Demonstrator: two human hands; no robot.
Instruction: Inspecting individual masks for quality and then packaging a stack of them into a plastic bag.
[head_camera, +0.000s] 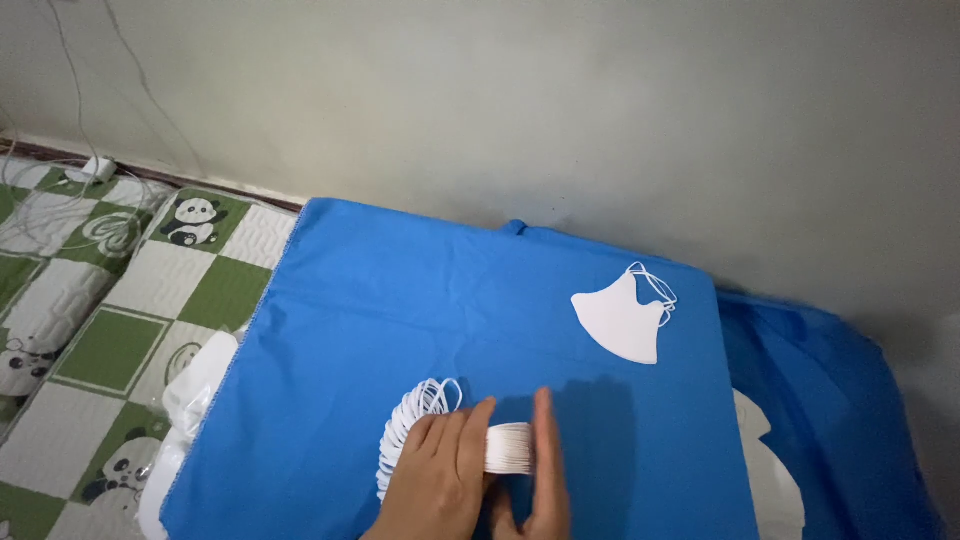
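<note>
A thick stack of white face masks lies on a blue cloth near the bottom of the head view. My left hand lies flat over the stack's left part, where the white ear loops fan out. My right hand stands edge-on against the stack's right side, fingers straight and together. The stack is squeezed between both hands. A single white mask with its loops lies apart, farther back on the right.
The blue cloth covers a raised flat surface against a grey wall. A green-and-white checked mat with pandas lies left. White plastic bags sit at the cloth's left edge; more white masks lie lower right.
</note>
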